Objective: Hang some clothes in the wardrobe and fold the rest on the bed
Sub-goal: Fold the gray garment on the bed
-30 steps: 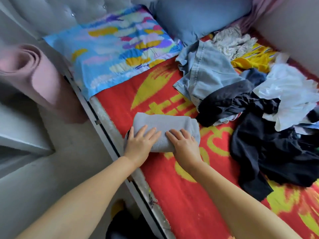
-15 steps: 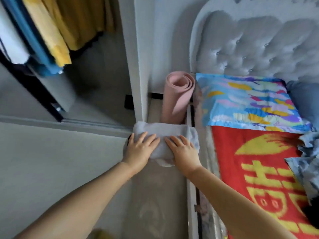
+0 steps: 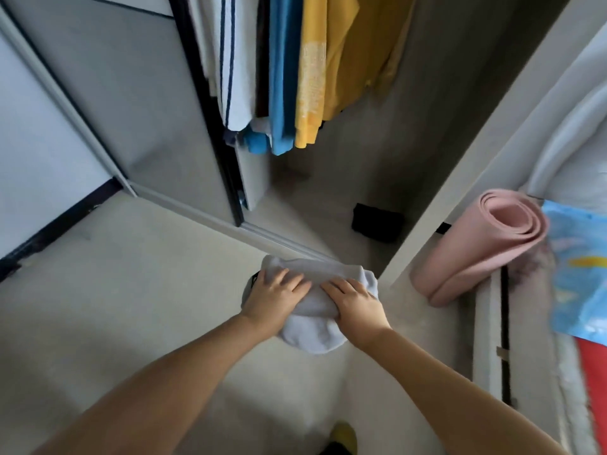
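My fingers lie nearly straight and a little spread across the top of the folded grey garment [image 3: 315,300]; whether my thumbs are tucked under it I cannot tell, since the cloth hides them. My left hand [image 3: 274,295] covers the left half of the bundle and my right hand [image 3: 356,303] the right half, fingertips almost meeting in the middle. Both wrists are level and both forearms reach straight out in front of me, carrying the bundle in the air above the pale floor [image 3: 131,323], just short of the wardrobe's [image 3: 345,178] open side.

As for progress, I judge this one piece folded and being carried towards the wardrobe. Several garments [image 3: 295,70] hang inside on the rail side (white with dark stripes, blue, yellow), so some hanging looks done. How much remains on the bed [image 3: 591,372] I cannot say; only its red edge shows at far right, beside a bright pillow [image 3: 578,274] and a rolled pink mat [image 3: 486,247] propped between bed and wall.
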Motion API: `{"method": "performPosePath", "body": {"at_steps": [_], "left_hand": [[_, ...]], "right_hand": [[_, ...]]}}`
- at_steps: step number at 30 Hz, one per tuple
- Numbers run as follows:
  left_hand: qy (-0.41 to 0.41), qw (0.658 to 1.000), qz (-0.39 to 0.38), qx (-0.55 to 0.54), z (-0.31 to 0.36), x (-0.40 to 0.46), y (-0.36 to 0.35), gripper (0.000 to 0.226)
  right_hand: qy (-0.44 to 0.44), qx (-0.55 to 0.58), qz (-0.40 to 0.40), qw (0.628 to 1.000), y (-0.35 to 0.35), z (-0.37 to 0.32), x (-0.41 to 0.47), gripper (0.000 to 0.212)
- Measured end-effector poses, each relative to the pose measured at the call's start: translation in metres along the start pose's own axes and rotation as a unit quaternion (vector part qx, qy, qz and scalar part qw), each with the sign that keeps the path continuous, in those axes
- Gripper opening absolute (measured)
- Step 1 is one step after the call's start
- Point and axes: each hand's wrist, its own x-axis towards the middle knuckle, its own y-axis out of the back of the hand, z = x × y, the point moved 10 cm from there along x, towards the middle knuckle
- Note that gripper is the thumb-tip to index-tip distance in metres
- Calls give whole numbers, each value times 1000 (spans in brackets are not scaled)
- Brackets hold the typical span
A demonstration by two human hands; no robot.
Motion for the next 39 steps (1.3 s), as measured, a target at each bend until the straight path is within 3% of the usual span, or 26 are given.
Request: {"method": "performPosePath", "body": {"at_steps": [4,7,12,20,24,29,34,39], "left_hand": [[-9,1000,-8,5,-27,43,-25,29],[-4,1000,-27,-1,-45,91,-48,53],[-62,994,-86,-11,-56,192,-80,51],[-128,989,-69,-20,-92,297,-92,70],[-170,982,-79,-28,-113,348,-115,65],[-212,960,-178,-43,-150,396,-198,55],[-263,950,-167,-31,-204,449,-273,61],[-251,957,-141,-25,-247,530,-353,66]], "right_hand": [[-7,13,-20,1000,-13,11,52,54],[-27,34,-22,999,-24,37,90,55],[-80,80,-38,993,-33,95,159,57],[-124,95,-74,985,-22,144,252,59],[-172,113,-83,975,-32,158,294,58],[-242,127,-61,960,-59,161,348,52],[-290,163,-43,942,-118,159,430,53],[-287,123,2,950,-171,201,534,55]]}}
